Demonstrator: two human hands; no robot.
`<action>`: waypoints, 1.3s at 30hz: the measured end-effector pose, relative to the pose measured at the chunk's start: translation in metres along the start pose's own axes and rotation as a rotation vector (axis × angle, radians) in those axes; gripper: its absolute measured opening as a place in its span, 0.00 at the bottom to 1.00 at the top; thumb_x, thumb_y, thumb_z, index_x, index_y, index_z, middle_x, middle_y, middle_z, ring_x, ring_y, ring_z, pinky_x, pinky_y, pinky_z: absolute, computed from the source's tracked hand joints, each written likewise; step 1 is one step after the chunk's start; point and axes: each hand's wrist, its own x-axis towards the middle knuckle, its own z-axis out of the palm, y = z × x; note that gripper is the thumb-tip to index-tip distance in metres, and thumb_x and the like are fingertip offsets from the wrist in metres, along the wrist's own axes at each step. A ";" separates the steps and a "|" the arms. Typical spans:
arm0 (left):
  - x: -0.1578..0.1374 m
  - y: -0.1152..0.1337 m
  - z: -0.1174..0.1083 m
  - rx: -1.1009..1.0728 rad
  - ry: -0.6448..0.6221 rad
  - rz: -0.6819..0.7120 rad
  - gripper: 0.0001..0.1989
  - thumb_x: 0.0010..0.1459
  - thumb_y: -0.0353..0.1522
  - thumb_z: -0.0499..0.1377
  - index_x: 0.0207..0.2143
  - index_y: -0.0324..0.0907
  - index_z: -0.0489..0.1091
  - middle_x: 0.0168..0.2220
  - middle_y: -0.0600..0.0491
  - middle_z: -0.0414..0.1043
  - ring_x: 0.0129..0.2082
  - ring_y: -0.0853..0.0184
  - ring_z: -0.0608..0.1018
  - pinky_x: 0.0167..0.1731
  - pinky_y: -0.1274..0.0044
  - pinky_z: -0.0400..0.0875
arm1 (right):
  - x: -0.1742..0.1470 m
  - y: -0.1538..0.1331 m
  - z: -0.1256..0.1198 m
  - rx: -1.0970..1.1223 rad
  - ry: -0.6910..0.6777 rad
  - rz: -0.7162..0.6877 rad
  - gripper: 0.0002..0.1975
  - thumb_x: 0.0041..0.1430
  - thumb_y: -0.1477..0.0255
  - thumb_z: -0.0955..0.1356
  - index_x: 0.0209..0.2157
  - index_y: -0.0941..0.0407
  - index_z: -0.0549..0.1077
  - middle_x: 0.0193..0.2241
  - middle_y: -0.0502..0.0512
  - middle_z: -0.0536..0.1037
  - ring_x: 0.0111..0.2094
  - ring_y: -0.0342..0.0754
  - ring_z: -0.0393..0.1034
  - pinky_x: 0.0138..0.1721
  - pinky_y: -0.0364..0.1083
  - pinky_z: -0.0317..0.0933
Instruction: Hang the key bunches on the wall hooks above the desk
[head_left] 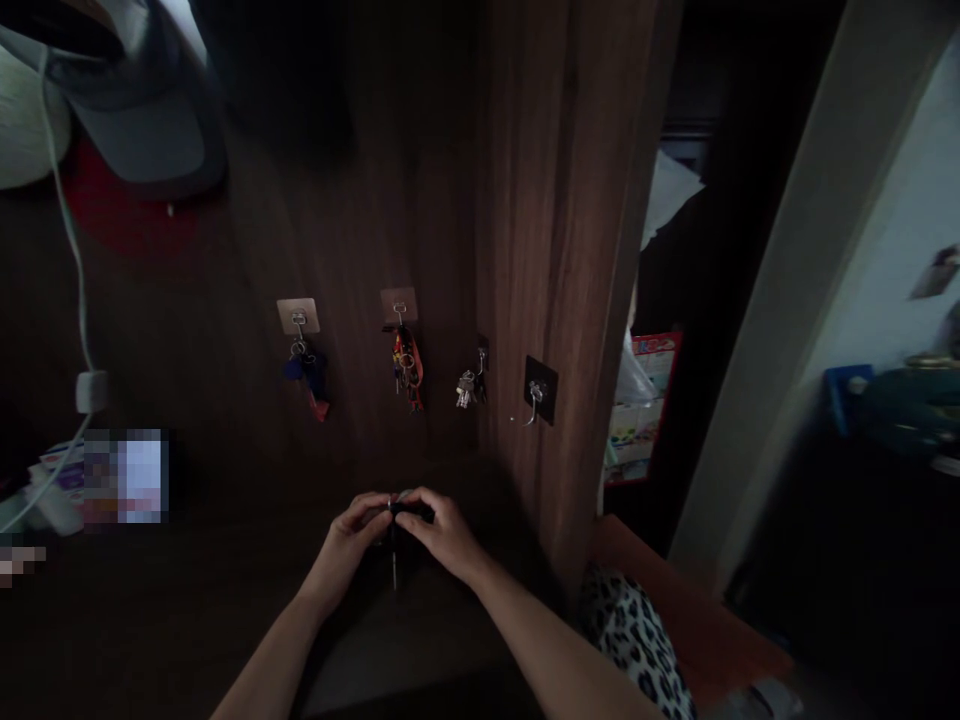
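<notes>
Low in the middle of the head view, my left hand and my right hand meet fingertip to fingertip. Both pinch a small bunch of keys that has a dark part and a bit of shiny metal at the top. A thin key dangles below the fingers. Much of the bunch is hidden by my fingers and the dim light. On the wall beyond hang a blue-and-red key bunch, an orange-and-red key bunch and a silver key bunch, each from a hook.
A black-backed hook sticks to the side panel. Caps hang upper left beside a white cable with a small switch box. At right are a leopard-print cloth, an orange surface and a red-edged printed sheet.
</notes>
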 end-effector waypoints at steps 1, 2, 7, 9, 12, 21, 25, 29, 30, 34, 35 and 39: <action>0.000 0.000 0.000 0.017 -0.006 0.002 0.16 0.46 0.41 0.63 0.37 0.44 0.74 0.45 0.51 0.69 0.41 0.63 0.73 0.37 0.76 0.70 | 0.000 -0.001 0.000 0.024 0.006 0.004 0.09 0.52 0.66 0.68 0.35 0.53 0.73 0.36 0.50 0.78 0.39 0.47 0.70 0.44 0.46 0.61; 0.000 0.000 0.000 0.030 -0.010 0.007 0.16 0.46 0.41 0.63 0.37 0.44 0.74 0.45 0.51 0.69 0.41 0.64 0.73 0.37 0.77 0.70 | 0.001 -0.002 0.000 0.049 0.010 0.007 0.08 0.51 0.67 0.67 0.34 0.53 0.73 0.35 0.50 0.77 0.39 0.47 0.70 0.43 0.46 0.61; -0.003 0.005 0.001 0.051 -0.074 0.036 0.18 0.49 0.42 0.61 0.41 0.45 0.74 0.48 0.50 0.68 0.49 0.60 0.69 0.46 0.73 0.67 | 0.004 -0.003 -0.002 0.150 0.064 0.033 0.03 0.50 0.70 0.66 0.29 0.54 0.70 0.29 0.48 0.76 0.34 0.45 0.70 0.39 0.44 0.62; -0.003 0.007 0.001 0.048 -0.121 0.031 0.20 0.50 0.42 0.60 0.46 0.46 0.72 0.50 0.50 0.68 0.51 0.60 0.68 0.50 0.72 0.64 | 0.006 -0.003 -0.002 0.175 0.104 0.073 0.03 0.50 0.71 0.65 0.28 0.54 0.70 0.26 0.47 0.75 0.32 0.45 0.69 0.36 0.43 0.62; -0.003 0.007 0.001 0.038 -0.148 0.009 0.23 0.52 0.41 0.59 0.51 0.48 0.68 0.50 0.50 0.68 0.52 0.59 0.68 0.51 0.70 0.63 | 0.008 -0.003 -0.003 0.198 0.124 0.112 0.05 0.48 0.73 0.64 0.29 0.55 0.71 0.27 0.48 0.75 0.32 0.45 0.70 0.36 0.43 0.63; -0.005 0.012 0.002 0.086 -0.178 0.056 0.20 0.52 0.39 0.58 0.49 0.49 0.69 0.52 0.52 0.66 0.52 0.60 0.67 0.52 0.71 0.61 | 0.003 -0.009 -0.002 0.145 0.104 0.095 0.09 0.49 0.66 0.67 0.31 0.55 0.75 0.28 0.50 0.77 0.33 0.47 0.70 0.36 0.45 0.64; -0.001 0.008 -0.001 0.104 -0.128 0.046 0.22 0.53 0.40 0.57 0.52 0.48 0.67 0.49 0.51 0.69 0.50 0.61 0.70 0.50 0.71 0.63 | 0.005 -0.007 -0.005 0.133 0.217 0.085 0.07 0.49 0.67 0.67 0.29 0.55 0.74 0.28 0.51 0.77 0.34 0.48 0.71 0.38 0.46 0.64; 0.007 -0.003 -0.009 0.266 0.071 0.135 0.18 0.53 0.40 0.57 0.46 0.46 0.71 0.45 0.51 0.72 0.46 0.61 0.72 0.48 0.70 0.64 | 0.009 -0.010 -0.015 0.169 0.425 0.103 0.09 0.49 0.65 0.67 0.30 0.55 0.73 0.30 0.53 0.77 0.34 0.49 0.71 0.37 0.47 0.65; 0.008 -0.005 -0.011 0.317 0.113 0.174 0.16 0.52 0.39 0.57 0.43 0.46 0.72 0.43 0.51 0.72 0.45 0.61 0.73 0.48 0.70 0.64 | 0.009 -0.013 -0.018 0.183 0.477 0.106 0.09 0.49 0.65 0.67 0.31 0.55 0.72 0.30 0.53 0.77 0.32 0.49 0.72 0.36 0.46 0.65; 0.012 -0.012 -0.016 0.450 0.153 0.244 0.13 0.51 0.38 0.56 0.39 0.46 0.73 0.41 0.52 0.74 0.42 0.61 0.74 0.45 0.71 0.67 | 0.007 -0.033 -0.031 0.220 0.640 0.118 0.12 0.48 0.63 0.67 0.33 0.56 0.70 0.30 0.53 0.75 0.27 0.47 0.72 0.30 0.46 0.66; 0.012 -0.013 -0.017 0.474 0.151 0.244 0.13 0.52 0.38 0.55 0.39 0.46 0.73 0.41 0.52 0.74 0.42 0.62 0.75 0.45 0.71 0.68 | 0.006 -0.039 -0.034 0.220 0.687 0.118 0.13 0.48 0.62 0.68 0.33 0.56 0.70 0.30 0.53 0.75 0.27 0.47 0.71 0.31 0.46 0.66; 0.013 -0.016 -0.018 0.548 0.145 0.250 0.14 0.53 0.38 0.53 0.39 0.45 0.72 0.40 0.53 0.75 0.41 0.63 0.76 0.45 0.72 0.69 | 0.004 -0.054 -0.038 0.296 0.915 0.101 0.15 0.45 0.62 0.69 0.32 0.57 0.71 0.30 0.53 0.75 0.29 0.46 0.70 0.33 0.46 0.66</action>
